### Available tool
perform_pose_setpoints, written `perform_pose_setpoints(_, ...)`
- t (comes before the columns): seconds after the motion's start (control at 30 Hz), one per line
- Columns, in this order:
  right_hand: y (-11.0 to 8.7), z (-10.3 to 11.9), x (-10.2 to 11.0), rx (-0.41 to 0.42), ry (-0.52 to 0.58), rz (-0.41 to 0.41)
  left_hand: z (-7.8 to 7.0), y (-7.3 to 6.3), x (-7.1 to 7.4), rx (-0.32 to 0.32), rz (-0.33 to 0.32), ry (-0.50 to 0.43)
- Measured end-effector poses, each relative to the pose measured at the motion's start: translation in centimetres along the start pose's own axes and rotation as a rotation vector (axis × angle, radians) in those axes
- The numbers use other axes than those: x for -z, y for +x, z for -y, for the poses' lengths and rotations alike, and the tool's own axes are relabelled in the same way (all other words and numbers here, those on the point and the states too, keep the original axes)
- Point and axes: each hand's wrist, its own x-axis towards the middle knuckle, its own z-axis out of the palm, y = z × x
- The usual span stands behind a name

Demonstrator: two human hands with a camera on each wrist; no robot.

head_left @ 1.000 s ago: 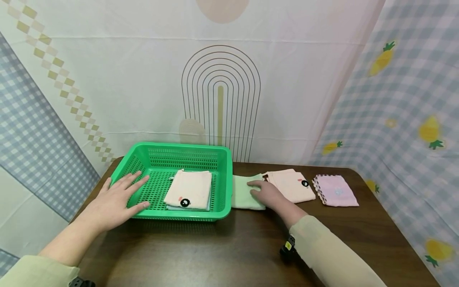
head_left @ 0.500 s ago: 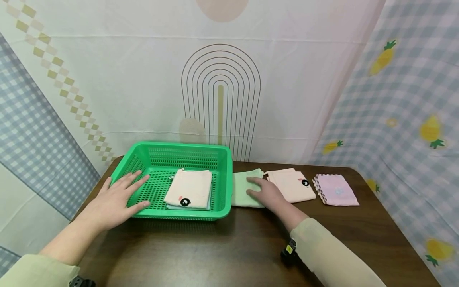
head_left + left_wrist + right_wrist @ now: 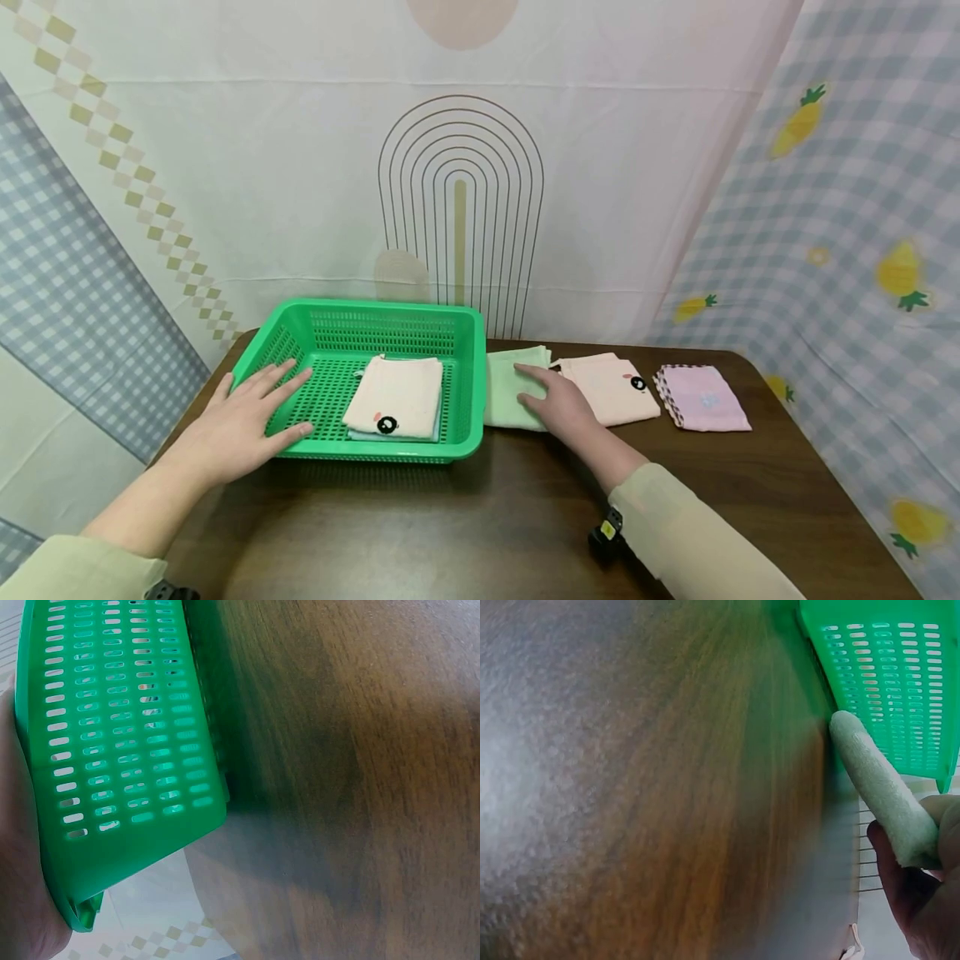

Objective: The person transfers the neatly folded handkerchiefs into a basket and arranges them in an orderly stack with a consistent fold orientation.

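My right hand (image 3: 564,405) pinches the right edge of a folded light green towel (image 3: 510,392) beside the green plastic basket (image 3: 482,375). In the right wrist view the towel (image 3: 885,784) shows edge-on, with the thumb below it and fingers above. Its far end is close to the basket's side wall. My left hand (image 3: 247,421) lies with spread, straight fingers over the basket's left front corner. Inside the basket sits a folded cream towel (image 3: 397,392) with an eye design, on top of a light blue one (image 3: 360,434).
Right of my right hand a folded pale pink towel (image 3: 611,387) with an eye design lies on the dark wooden table (image 3: 450,533). Farther right is a folded lilac towel (image 3: 705,398) with a checked edge. A printed curtain (image 3: 315,192) hangs behind the table.
The green towel and the right hand's fingers have come up slightly, and the towel's far edge sits higher in the head view. The left hand and basket stay put.
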Motion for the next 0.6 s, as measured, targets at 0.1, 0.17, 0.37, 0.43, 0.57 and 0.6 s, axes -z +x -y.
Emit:
perform_pose_setpoints(0.1,-0.2,0.0,0.1,-0.001,0.013,-0.026,0.0,0.0,0.0,-0.001,0.001,0.002)
perform_pose_setpoints(0.17,-0.3,0.0,0.2,0.004,0.017,-0.049,0.0,0.0,-0.1,0.0,0.003,0.0)
perform_pose_setpoints(0.37,-0.7,0.2,0.4,0.019,0.039,-0.098,0.0,0.1,-0.1,0.001,0.007,0.002)
perform_pose_setpoints(0.43,-0.9,0.4,0.5,0.017,0.046,-0.1,0.0,0.1,-0.1,0.0,0.006,0.003)
perform_pose_setpoints(0.57,-1.1,0.7,0.6,0.023,0.047,-0.101,0.1,0.1,-0.2,0.0,0.001,0.005)
perform_pose_setpoints(0.6,-1.1,0.7,0.6,0.023,0.048,-0.102,0.1,0.1,-0.2,0.001,-0.002,0.005)
